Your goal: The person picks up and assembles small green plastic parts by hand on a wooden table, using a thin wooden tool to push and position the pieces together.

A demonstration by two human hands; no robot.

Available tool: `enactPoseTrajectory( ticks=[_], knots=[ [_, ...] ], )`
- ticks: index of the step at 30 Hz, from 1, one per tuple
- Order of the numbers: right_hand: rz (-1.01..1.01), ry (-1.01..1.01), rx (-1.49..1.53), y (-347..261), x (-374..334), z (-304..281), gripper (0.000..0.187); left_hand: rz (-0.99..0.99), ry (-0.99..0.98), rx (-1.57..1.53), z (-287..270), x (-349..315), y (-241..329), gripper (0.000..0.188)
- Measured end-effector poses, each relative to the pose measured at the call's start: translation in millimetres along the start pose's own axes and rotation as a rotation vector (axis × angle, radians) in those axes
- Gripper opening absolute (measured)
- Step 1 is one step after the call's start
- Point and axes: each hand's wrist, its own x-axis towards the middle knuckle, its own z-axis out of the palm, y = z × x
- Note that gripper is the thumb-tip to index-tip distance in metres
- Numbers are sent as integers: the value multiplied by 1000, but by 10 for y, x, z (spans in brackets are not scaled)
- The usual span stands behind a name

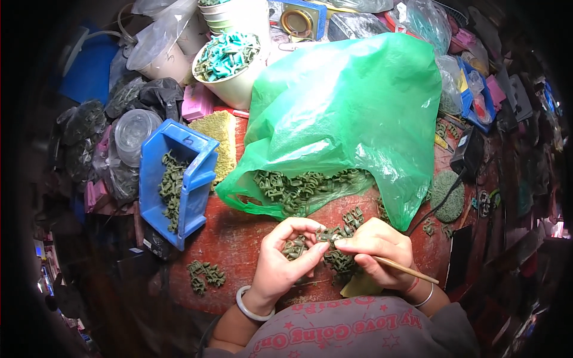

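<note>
Near the front edge of the red work surface [239,241], my left hand [276,259] is curled around several small dark green moulded pieces [294,246]. Its thumb and forefinger pinch one piece at their tips. My right hand [385,250] grips a thin tool with a wooden handle [409,272], its tip end reaching that pinched piece; the tip itself is too small to make out. Below and between the hands lies a heap of similar green pieces [340,262]. Beyond them, a green plastic bag [346,113] lies with its mouth open towards me, and more pieces [292,188] show inside.
At left stands a blue bin [194,200] with green pieces, beside a yellowish sponge [221,143]. A small cluster of pieces [205,275] lies front left. Behind is a white bucket [230,92] of green and turquoise pieces. A round green pad [447,197] and a black cable [439,200] are at right.
</note>
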Motion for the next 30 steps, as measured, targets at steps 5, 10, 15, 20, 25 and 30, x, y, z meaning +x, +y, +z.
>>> enactPoseTrajectory(
  ticks=[5, 10, 15, 20, 25, 30],
  knots=[
    [22, -22, 7, 23, -26, 20, 21, 15, -27, 9, -15, -21, 4, 26],
    [25, -17, -12, 6, -25, 11, 21, 53, -21, 49, -6, -16, -2, 26],
    [234, 222, 220, 50, -52, -7, 19, 16, -30, -54, -21, -3, -3, 26],
    [132, 206, -333, 231, -2, -14, 21, -4, -76, -329, -99, 42, -66, 29],
    [142, 29, -489, 192, 32, 5, 30, -44, -135, -467, -61, 50, -42, 25],
    [155, 3, -432, 237, 3, -3, 30, -156, -91, -275, -102, 46, -84, 10]
  ],
)
